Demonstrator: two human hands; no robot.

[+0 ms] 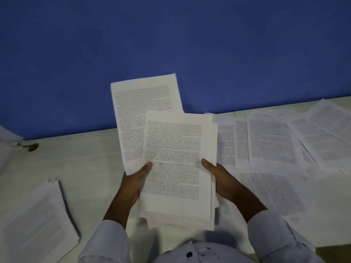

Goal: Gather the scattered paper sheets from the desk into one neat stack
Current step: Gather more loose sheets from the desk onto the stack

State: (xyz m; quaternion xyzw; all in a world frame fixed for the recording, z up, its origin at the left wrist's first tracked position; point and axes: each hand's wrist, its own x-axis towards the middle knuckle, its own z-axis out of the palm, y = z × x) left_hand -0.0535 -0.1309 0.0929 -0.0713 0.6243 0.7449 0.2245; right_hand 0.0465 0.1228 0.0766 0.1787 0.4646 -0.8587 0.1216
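Two hands hold a bundle of paper up over the bench [85, 158]. The left hand [133, 184] grips the left edge of the bundle [176, 168], with its thumb lying on the top page. The right hand [221, 179] grips the right edge, and its thumb lies on the top page too. The other fingers of both hands are hidden under the paper, so both hands are closed on the bundle.

The bundle is not tidy. One sheet [140, 111] sticks out at the top left, higher than the rest and a bit tilted. More page edges poke out on the right side and at the bottom.

Every page has lines of small black print. The print is too blurred to read.

Loose sheets [273, 141] lie spread on the bench to the right of the hands. They overlap each other at many angles. One more sheet [275, 194] lies near the right wrist, partly under the arm.

A thick stack [36, 221] sits on the bench to the left, near the front edge, well apart from the hands. Its print is faint.

A small dark round thing [33, 147] sits at the far left of the bench. A blue wall [171, 35] stands behind the bench. Both sleeves [108, 242] are light blue.
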